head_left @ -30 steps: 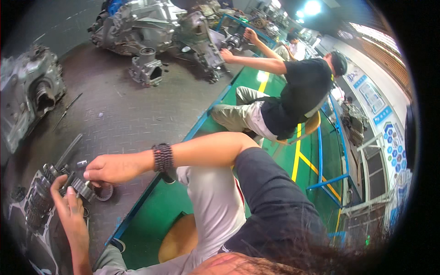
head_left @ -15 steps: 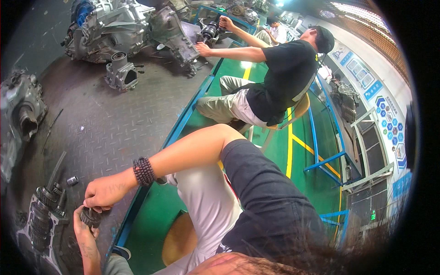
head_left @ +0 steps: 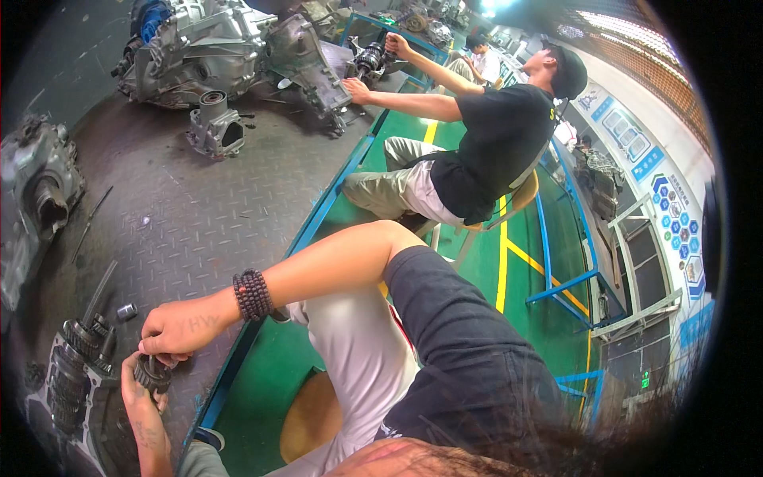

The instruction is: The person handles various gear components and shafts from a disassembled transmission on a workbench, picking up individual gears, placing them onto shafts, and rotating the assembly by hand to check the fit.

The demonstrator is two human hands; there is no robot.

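At the lower left, over the table edge, my left hand (head_left: pixel 137 397) is closed round a dark toothed gear (head_left: pixel 151 377), holding it from below and the side. My right hand (head_left: pixel 181 327), with a beaded bracelet (head_left: pixel 253 296) at the wrist, reaches across from the right. Its fingers are closed and bent down at the gear's upper end; what they pinch there is hidden. Beside my hands lies an open gearbox housing (head_left: pixel 73 397) with gear shafts in it. A short metal sleeve (head_left: pixel 126 312) rests on the table just beyond my right hand.
The dark tread-plate table (head_left: pixel 207 215) has a blue edge. Large gearbox casings (head_left: pixel 199 56) stand at its far end, another casing (head_left: pixel 36 207) at the left. A small housing (head_left: pixel 216 127) and a thin rod (head_left: pixel 91 225) lie between. A seated co-worker (head_left: pixel 509 135) handles a gear shaft (head_left: pixel 367 60).
Both my hands and the gear have shifted slightly left, and the gear now shows a little more. The rest of the scene has moved slightly in view.
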